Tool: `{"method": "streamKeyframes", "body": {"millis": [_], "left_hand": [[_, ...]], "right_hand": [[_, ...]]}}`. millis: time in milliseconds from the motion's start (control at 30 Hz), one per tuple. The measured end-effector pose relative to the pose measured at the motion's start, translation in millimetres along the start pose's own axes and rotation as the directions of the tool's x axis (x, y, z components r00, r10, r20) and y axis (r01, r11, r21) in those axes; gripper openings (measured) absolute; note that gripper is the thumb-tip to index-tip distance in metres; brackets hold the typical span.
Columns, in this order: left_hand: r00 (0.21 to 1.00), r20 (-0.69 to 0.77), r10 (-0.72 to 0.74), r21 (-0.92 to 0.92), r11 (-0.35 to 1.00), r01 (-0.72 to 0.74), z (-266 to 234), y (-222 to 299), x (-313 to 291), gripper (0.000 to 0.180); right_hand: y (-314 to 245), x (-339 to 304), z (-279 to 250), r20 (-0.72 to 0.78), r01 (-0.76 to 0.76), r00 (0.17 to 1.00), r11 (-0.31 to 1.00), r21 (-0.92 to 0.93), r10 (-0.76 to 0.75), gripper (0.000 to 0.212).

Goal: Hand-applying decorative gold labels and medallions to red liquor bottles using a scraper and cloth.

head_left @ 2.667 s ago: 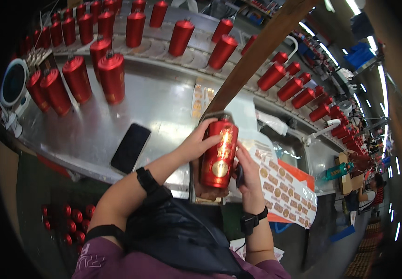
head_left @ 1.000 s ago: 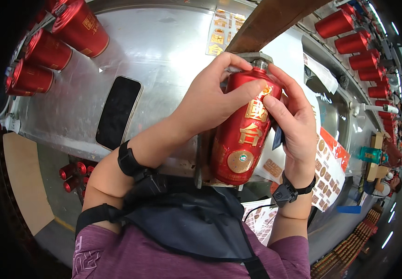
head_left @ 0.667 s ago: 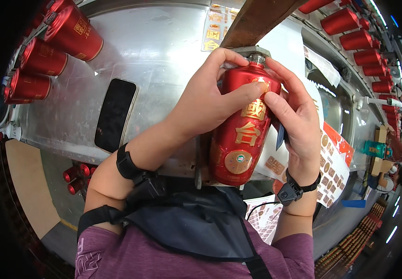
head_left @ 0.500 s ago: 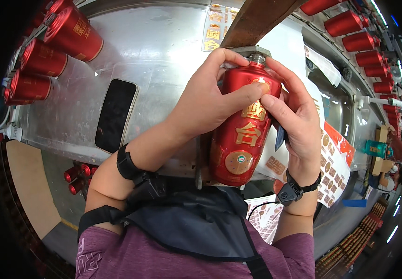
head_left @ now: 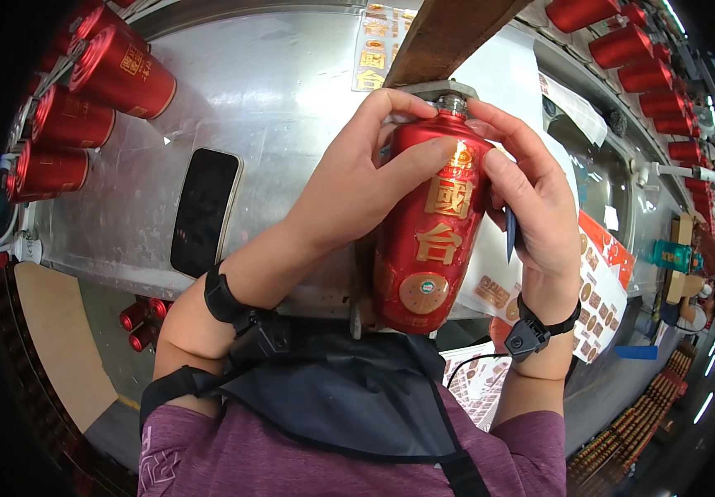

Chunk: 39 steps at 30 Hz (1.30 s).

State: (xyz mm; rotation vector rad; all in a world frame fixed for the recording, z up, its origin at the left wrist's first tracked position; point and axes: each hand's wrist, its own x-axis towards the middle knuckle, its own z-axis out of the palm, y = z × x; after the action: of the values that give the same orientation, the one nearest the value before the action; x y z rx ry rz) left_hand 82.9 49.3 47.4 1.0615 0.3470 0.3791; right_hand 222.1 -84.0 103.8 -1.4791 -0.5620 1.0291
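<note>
A red bottle (head_left: 432, 219) with raised gold characters and a round gold badge low on its front lies in front of me, its clear neck pointing away against a metal holder (head_left: 432, 87). My left hand (head_left: 361, 170) wraps its left side, fingers by the neck, thumb pressed beside the top gold emblem (head_left: 461, 157). My right hand (head_left: 535, 199) is at the bottle's right shoulder, forefinger near the neck and thumb at the shoulder's edge. A thin dark-blue flat piece (head_left: 510, 234) sticks out from under its curled fingers; the rest of it is hidden.
A black phone (head_left: 206, 211) lies left on the metal table (head_left: 266, 99). Red canisters (head_left: 121, 73) stand at the far left, with more along the right. A brown beam (head_left: 448, 41) rises behind the bottle. Sticker sheets (head_left: 597, 290) lie to the right, another sheet (head_left: 371, 50) behind.
My right thumb has moved off the top emblem to the bottle's right shoulder. The left thumb has drawn back a little left, so more of the emblem shows.
</note>
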Motion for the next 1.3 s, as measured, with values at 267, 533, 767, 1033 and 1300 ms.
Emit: {"method": "streamKeyframes", "body": {"millis": [267,533,767,1033,1300], "left_hand": [[0.998,0.060,0.014,-0.038,0.999,-0.011,-2,-5,-3,0.040],[0.999,0.036,0.034,0.029,0.999,-0.035,-7,-9,-2,0.036],[0.999,0.048,-0.014,-0.016,1.000,0.015,-11,-7,-2,0.037],[0.994,0.074,0.079,0.125,0.988,-0.088,-13,-15,-5,0.048],[0.991,0.098,0.091,0.114,0.988,-0.102,-16,-19,-4,0.048]], "right_hand": [[5,4,2,-0.020,0.042,0.999,0.994,-0.102,-0.044,0.048],[3,2,6,-0.020,0.031,0.999,0.997,-0.074,-0.032,0.047],[9,6,4,0.033,0.083,0.996,0.994,-0.071,-0.081,0.045],[9,5,10,-0.014,0.100,0.995,0.991,-0.088,-0.101,0.047],[15,2,10,-0.019,0.160,0.985,0.961,-0.224,-0.169,0.054]]}}
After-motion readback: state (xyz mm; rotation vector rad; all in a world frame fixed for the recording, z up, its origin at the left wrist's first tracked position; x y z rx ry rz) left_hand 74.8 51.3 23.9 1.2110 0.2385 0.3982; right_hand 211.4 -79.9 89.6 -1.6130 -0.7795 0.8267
